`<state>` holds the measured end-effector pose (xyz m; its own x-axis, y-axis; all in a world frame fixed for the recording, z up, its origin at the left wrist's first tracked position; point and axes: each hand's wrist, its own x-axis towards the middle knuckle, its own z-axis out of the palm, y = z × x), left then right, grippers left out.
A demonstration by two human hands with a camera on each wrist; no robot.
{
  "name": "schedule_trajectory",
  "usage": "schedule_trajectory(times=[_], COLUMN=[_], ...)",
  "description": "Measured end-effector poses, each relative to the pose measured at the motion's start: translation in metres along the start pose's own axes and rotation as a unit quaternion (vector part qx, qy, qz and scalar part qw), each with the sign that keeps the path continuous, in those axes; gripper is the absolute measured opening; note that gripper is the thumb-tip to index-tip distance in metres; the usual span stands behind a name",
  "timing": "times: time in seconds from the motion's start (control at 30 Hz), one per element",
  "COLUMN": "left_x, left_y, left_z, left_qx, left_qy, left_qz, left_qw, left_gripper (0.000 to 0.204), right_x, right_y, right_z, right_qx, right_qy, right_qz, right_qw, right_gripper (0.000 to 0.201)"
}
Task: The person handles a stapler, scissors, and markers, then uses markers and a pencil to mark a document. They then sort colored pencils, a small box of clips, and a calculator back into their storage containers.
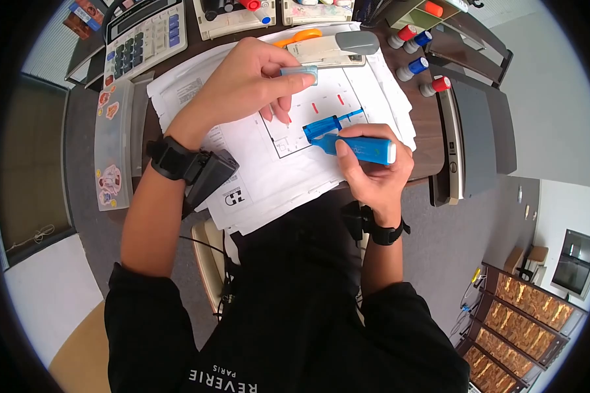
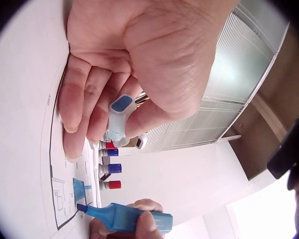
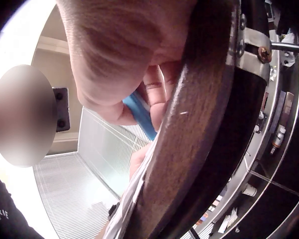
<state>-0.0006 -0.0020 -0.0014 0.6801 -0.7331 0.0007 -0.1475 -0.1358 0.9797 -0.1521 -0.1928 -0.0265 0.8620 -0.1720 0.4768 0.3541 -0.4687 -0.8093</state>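
Within the right hand (image 1: 377,185), a blue highlighter (image 1: 368,150) is gripped between thumb and fingers, its tip on or just above the blue patch (image 1: 321,128) of a printed sheet (image 1: 331,82). It should handle as light, stiff and rather smooth; the thick barrel is the place to hold, well behind the soft, inky tip. The left hand (image 1: 246,82) pinches a pale blue cap (image 2: 120,112), hard and small enough to slip, best held by its sides. Beyond the left fingers lie a stapler (image 1: 321,51) and orange-handled scissors (image 1: 301,36), with a calculator (image 1: 144,42) farther to the left. Past the right hand, red- and blue-capped bottles stand on the dark wooden desk (image 1: 426,141); farther off are grey floor (image 1: 478,209) and a wall-mounted screen (image 1: 573,255).
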Motion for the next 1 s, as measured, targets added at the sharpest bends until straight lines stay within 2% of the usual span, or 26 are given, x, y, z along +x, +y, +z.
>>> schedule_trajectory(times=[0.3,0.6,0.9,1.0], left_x=[0.0009,0.0005,0.0002,-0.0002], left_y=[-0.0008,-0.0003,0.0016,0.0011], left_z=[-0.0003,-0.0003,0.0007,0.0001], left_qx=[0.003,0.001,0.003,0.015], left_qy=[0.0,-0.001,0.005,0.001], left_qz=[-0.004,-0.004,-0.004,-0.001], left_qw=[1.0,1.0,1.0,1.0], left_gripper=[0.029,0.028,0.029,0.028], right_x=[0.0014,0.0047,0.0044,0.0032], right_y=[-0.0011,-0.002,-0.0036,-0.0045], right_z=[0.0009,0.0026,0.0034,0.0044], right_qx=[-0.02,-0.063,-0.064,-0.04], right_qy=[-0.008,0.006,0.048,0.074], right_qz=[-0.008,-0.059,-0.004,0.039], right_qw=[1.0,0.996,0.997,0.996], right_gripper=[0.017,0.014,0.011,0.01])
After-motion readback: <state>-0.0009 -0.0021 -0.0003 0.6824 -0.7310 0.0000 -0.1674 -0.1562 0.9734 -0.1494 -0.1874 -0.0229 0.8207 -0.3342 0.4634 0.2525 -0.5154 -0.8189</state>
